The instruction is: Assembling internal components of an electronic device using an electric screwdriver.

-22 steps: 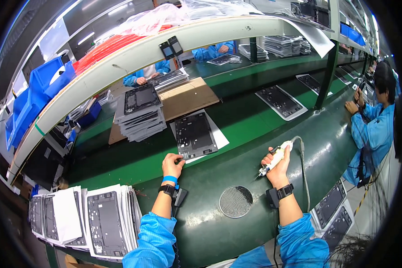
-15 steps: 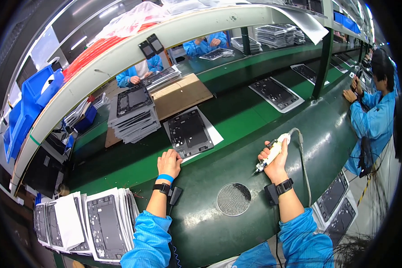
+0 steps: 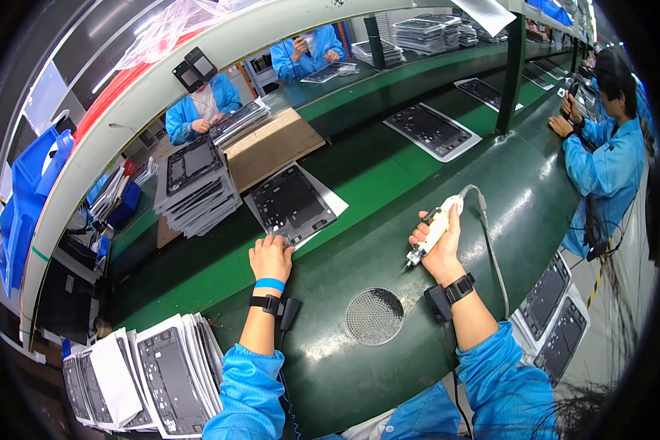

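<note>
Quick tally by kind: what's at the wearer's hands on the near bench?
Panel on white sheet, touched by left hand: 1
Screwdriver, in right hand: 1
Round mesh grille: 1
Wrist straps, left and right: 2
Total: 5

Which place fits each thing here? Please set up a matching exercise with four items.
Things:
1. screwdriver
2. dark panel
3. round mesh
4. panel stack

Places:
A. set in the bench between the forearms
B. in the right hand
C. on the belt, left of the cardboard
D. on white sheet at the left hand fingers

Pairs: 1-B, 2-D, 3-A, 4-C
</note>
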{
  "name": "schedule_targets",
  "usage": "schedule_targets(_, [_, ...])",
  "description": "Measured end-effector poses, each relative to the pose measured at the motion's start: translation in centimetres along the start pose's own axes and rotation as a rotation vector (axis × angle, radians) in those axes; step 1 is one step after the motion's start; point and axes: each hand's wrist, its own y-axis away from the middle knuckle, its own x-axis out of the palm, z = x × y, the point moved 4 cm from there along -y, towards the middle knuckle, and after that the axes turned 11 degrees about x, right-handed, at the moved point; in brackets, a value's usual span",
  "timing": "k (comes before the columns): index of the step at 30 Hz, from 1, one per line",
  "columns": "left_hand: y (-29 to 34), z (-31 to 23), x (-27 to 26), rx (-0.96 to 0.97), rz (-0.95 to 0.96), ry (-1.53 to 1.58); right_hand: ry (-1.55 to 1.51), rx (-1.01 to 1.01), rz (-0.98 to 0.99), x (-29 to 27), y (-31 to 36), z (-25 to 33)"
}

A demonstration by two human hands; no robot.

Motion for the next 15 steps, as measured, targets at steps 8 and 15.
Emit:
schedule_targets(8, [-0.6,-0.4,0.2,0.2,0.073,-0.032,0.016,-0.011,-0.01,0.4,0.1,0.0])
schedule_targets(15, [-1.1,-0.7,0.9,0.306,0.143,-0.253,-0.006,-0.004,-0.017,0.6,0.4,0.0])
